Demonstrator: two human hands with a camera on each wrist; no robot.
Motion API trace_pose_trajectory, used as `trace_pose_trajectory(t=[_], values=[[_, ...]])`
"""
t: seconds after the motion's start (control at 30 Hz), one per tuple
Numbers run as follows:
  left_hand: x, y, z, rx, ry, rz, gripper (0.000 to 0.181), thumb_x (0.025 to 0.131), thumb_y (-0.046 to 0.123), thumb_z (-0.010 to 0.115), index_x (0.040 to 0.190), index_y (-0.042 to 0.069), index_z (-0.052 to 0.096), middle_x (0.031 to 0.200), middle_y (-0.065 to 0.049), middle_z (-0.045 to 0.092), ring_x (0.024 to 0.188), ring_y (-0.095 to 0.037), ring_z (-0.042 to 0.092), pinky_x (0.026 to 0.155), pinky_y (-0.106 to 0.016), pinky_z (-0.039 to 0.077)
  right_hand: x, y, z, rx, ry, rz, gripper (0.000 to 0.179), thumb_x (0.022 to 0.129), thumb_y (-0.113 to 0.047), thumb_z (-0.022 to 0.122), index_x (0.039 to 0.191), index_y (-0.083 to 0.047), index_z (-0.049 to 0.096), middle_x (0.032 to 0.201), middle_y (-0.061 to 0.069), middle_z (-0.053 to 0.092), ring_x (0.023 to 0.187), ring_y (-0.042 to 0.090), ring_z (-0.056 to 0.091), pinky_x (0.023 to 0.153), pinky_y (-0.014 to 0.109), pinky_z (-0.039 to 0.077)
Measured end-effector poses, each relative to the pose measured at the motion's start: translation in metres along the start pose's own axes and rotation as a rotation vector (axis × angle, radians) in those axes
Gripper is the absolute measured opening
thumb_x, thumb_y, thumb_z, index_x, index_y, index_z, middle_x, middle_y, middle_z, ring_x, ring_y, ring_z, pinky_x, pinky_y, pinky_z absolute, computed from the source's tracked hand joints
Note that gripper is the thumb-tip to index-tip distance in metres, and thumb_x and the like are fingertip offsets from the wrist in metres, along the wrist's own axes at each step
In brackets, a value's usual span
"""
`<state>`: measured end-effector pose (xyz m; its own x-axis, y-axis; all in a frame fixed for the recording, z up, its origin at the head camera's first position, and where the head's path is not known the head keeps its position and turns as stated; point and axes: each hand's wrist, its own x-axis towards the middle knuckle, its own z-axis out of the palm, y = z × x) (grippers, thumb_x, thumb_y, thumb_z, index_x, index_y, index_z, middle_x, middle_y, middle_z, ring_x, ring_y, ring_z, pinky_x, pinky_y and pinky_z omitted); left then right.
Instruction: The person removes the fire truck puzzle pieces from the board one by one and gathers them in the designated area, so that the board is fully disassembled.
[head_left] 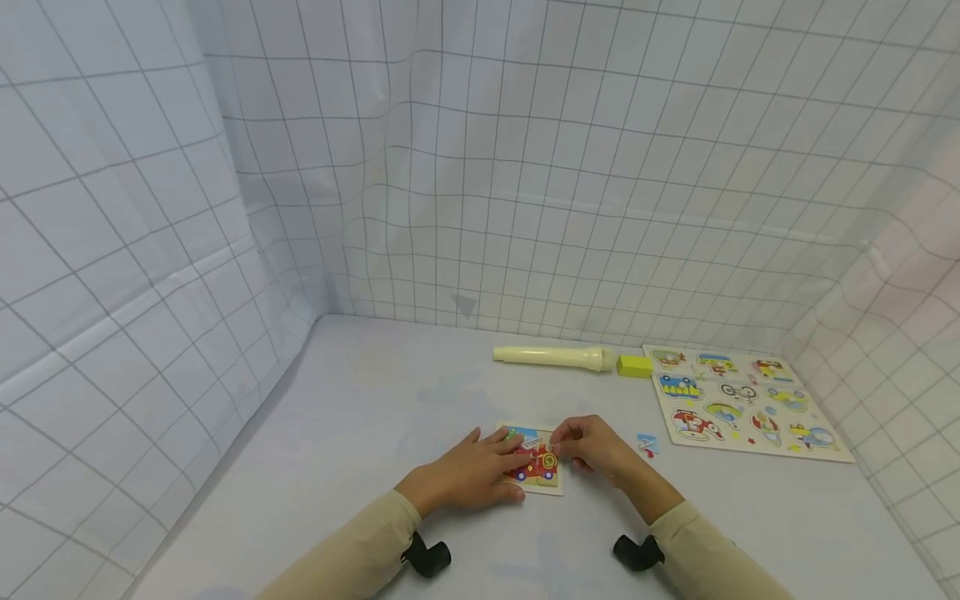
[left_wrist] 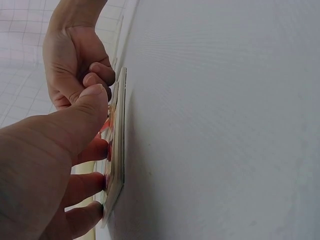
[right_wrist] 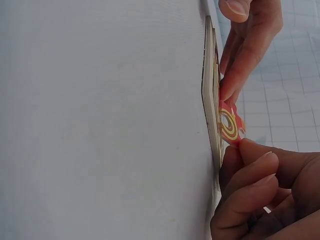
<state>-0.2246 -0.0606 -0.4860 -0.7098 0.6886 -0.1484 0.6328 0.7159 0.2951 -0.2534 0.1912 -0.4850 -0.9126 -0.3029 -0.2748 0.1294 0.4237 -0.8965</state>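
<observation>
A small wooden jigsaw puzzle (head_left: 553, 491) with a red vehicle picture and a pale frame lies flat on the table. My left hand (head_left: 474, 472) rests over its left side, fingers spread and fairly straight, their tips touching the picture. At the right edge, my right hand (head_left: 596, 447) pinches a red puzzle piece (right_wrist: 231, 125) with a yellow swirl between thumb and index finger. In the right wrist view that piece stands tilted up from the board, with a left fingertip right beside it. The other fingers of the right hand are curled in.
Right of the right hand lies a small blue piece (head_left: 647, 445) with a white letter. A large board of vehicle pictures (head_left: 806, 446) is at the right. Toward the back are a cream microphone-shaped stick (head_left: 551, 357) and a yellow block (head_left: 634, 366). Grid-patterned curtains (head_left: 480, 167) surround the table.
</observation>
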Motion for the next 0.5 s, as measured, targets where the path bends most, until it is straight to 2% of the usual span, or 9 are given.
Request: trace_pose_trajectory(t=[0.13, 0.27, 0.5], values=[[0.000, -0.001, 0.000, 0.000, 0.001, -0.001, 0.064, 0.098, 0.063, 0.054, 0.153, 0.032, 0.048, 0.165, 0.003, 0.034, 0.155, -0.027, 0.024, 0.119, -0.063, 0.024, 0.000, 0.001, -0.001, 0.004, 0.004, 0.002, 0.008, 0.095, -0.008, 0.070, 0.099, -0.001, 0.070, 0.083, 0.003, 0.064, 0.058, 0.013, 0.047, 0.051, 0.023, 0.038], [0.001, -0.002, 0.001, -0.001, -0.002, 0.001, 0.063, 0.098, 0.063, 0.054, 0.154, 0.033, 0.047, 0.165, 0.003, 0.033, 0.155, -0.027, 0.024, 0.119, -0.064, 0.023, -0.003, 0.001, -0.006, 0.037, 0.046, -0.011, 0.015, 0.095, -0.011, 0.071, 0.104, 0.000, 0.070, 0.084, 0.003, 0.063, 0.060, 0.015, 0.048, 0.053, 0.025, 0.040], [0.001, -0.002, 0.000, -0.003, -0.004, 0.011, 0.063, 0.099, 0.060, 0.054, 0.155, 0.033, 0.046, 0.165, 0.004, 0.032, 0.156, -0.026, 0.023, 0.120, -0.062, 0.022, -0.022, 0.004, -0.040, 0.042, 0.071, 0.001, 0.020, 0.095, -0.015, 0.071, 0.107, 0.001, 0.069, 0.082, 0.004, 0.062, 0.060, 0.013, 0.046, 0.052, 0.024, 0.039]])
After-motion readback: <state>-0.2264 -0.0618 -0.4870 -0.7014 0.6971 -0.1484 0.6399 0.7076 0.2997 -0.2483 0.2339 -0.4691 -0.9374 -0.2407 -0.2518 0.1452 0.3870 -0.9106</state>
